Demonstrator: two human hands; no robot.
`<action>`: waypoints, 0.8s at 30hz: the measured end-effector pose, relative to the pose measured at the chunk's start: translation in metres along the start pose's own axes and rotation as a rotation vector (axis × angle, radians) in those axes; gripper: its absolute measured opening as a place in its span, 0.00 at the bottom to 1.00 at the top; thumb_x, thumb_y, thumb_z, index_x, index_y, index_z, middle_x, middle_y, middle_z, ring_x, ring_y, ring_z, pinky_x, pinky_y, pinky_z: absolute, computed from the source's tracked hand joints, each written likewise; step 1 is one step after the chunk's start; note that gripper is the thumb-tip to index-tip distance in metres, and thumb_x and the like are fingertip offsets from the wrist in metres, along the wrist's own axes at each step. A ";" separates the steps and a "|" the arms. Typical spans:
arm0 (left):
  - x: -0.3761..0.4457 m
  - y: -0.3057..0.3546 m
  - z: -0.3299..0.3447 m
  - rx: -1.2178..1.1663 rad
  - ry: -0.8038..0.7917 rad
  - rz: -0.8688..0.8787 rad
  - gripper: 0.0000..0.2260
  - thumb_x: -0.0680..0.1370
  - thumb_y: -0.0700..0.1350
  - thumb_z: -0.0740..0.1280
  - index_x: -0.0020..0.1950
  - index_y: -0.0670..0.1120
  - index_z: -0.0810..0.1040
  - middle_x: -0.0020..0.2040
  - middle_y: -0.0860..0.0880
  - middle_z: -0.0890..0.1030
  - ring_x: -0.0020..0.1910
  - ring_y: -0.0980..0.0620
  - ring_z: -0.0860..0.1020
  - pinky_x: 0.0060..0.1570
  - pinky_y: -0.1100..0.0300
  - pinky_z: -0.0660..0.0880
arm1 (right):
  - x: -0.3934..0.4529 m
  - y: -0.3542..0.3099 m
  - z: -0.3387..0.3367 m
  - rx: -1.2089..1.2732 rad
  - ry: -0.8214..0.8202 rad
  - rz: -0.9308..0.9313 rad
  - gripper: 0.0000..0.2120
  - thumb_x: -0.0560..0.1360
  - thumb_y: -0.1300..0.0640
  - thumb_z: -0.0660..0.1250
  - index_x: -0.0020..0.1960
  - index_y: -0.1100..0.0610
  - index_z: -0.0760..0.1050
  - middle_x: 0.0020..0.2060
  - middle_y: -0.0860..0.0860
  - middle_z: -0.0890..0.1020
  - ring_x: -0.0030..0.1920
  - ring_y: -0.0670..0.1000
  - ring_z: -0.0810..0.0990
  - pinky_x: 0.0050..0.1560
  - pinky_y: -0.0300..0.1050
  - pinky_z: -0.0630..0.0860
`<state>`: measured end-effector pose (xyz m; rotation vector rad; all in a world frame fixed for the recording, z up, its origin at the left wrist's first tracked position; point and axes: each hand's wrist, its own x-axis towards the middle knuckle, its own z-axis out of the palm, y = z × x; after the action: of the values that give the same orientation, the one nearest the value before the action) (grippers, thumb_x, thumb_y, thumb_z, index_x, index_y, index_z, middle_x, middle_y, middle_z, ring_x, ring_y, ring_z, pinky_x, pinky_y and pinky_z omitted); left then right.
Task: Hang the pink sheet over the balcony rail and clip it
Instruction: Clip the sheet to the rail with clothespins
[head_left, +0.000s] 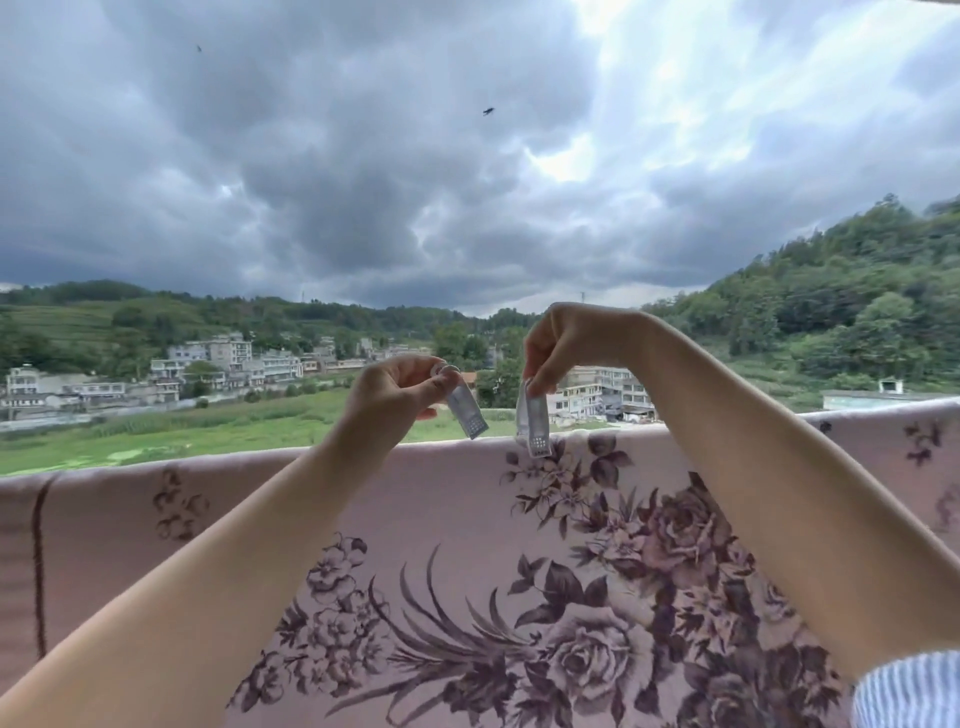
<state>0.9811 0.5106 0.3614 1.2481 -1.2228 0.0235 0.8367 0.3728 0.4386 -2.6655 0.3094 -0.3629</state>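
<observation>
We are holding both hands raised above the draped edge of the pink sheet (441, 499), which is hanging over the balcony rail; the rail itself is hidden under the cloth. The sheet is spanning the full width of the view, its dark floral print facing us and its top fold running from the left edge to the right edge.

Our left hand (395, 389) is pinching the upper end of a pale clip (466, 411) between curled fingers and thumb. This clip is hanging tilted, its lower end pointing down and to the right, just above the sheet's top edge and apart from it.

Our right hand (566, 345) is pinching a second pale clip (535, 423) from above, wrist bent downward. This second clip is hanging nearly upright, and its lower end is overlapping the sheet's top fold; we cannot tell whether it is gripping the cloth or only passing in front of it.

The two clips are sitting near each other, not touching. A striped sleeve (906, 691) is showing at the lower right. Beyond the rail, buildings (228, 358), a green field (182, 436) and wooded hills (831, 312) are lying under heavy grey cloud.
</observation>
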 end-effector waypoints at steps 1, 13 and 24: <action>0.000 -0.001 0.001 0.004 0.010 -0.010 0.09 0.74 0.39 0.66 0.52 0.37 0.77 0.39 0.52 0.78 0.39 0.56 0.77 0.32 0.73 0.76 | 0.000 0.002 0.000 -0.005 -0.004 -0.007 0.08 0.67 0.68 0.70 0.33 0.57 0.77 0.20 0.42 0.80 0.25 0.37 0.76 0.30 0.27 0.73; -0.013 0.010 -0.035 0.165 0.075 0.001 0.10 0.73 0.39 0.66 0.53 0.38 0.76 0.41 0.51 0.79 0.40 0.55 0.77 0.34 0.72 0.77 | -0.018 -0.010 0.006 -0.408 0.082 0.013 0.23 0.69 0.55 0.69 0.62 0.59 0.70 0.57 0.52 0.78 0.57 0.53 0.75 0.64 0.49 0.70; -0.076 0.038 -0.220 0.421 0.272 -0.008 0.08 0.72 0.35 0.68 0.49 0.44 0.77 0.39 0.52 0.79 0.37 0.60 0.78 0.37 0.69 0.77 | 0.057 -0.147 0.160 -0.379 0.154 -0.400 0.15 0.75 0.54 0.63 0.59 0.58 0.74 0.59 0.54 0.79 0.58 0.51 0.77 0.59 0.38 0.69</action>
<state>1.0745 0.7266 0.3732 1.5543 -1.0031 0.4505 0.9612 0.5490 0.3752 -3.0758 -0.1313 -0.6953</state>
